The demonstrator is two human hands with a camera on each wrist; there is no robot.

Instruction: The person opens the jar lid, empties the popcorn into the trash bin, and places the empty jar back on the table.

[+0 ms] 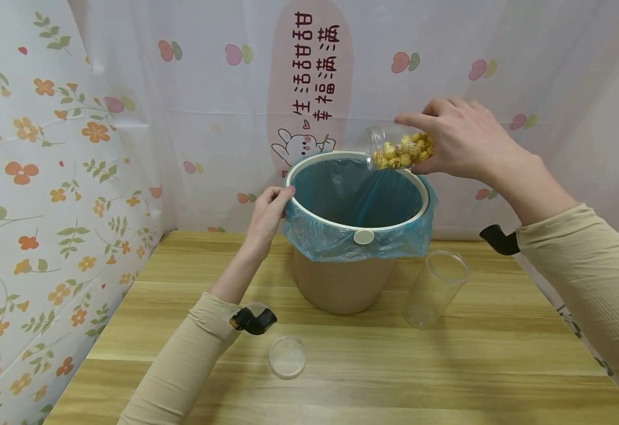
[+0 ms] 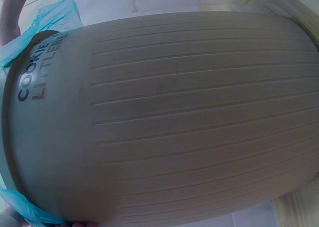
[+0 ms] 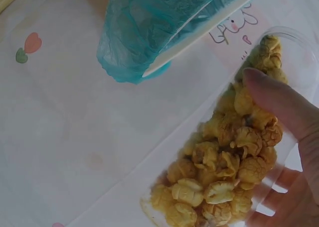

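Note:
A beige trash can [image 1: 341, 286] stands on the table, lined with a blue plastic bag [image 1: 325, 239] folded over its rim and held by a pale ring [image 1: 363, 228]. At the can's left edge, my left hand [image 1: 268, 213] grips the rim with the thumb on top. My right hand [image 1: 460, 139] holds a clear jar [image 1: 375, 139] on its side above the can's right rear edge, mouth toward the left. Yellow popcorn [image 3: 224, 152] fills much of the jar. In the left wrist view, the can's ribbed wall [image 2: 199, 112] covers most of the frame.
An uncapped clear jar [image 1: 427, 298] stands on the wooden table [image 1: 373, 378], right of the can. A round transparent lid [image 1: 288, 357] lies in front of the can. Patterned cloth [image 1: 208, 77] hangs behind and at the left.

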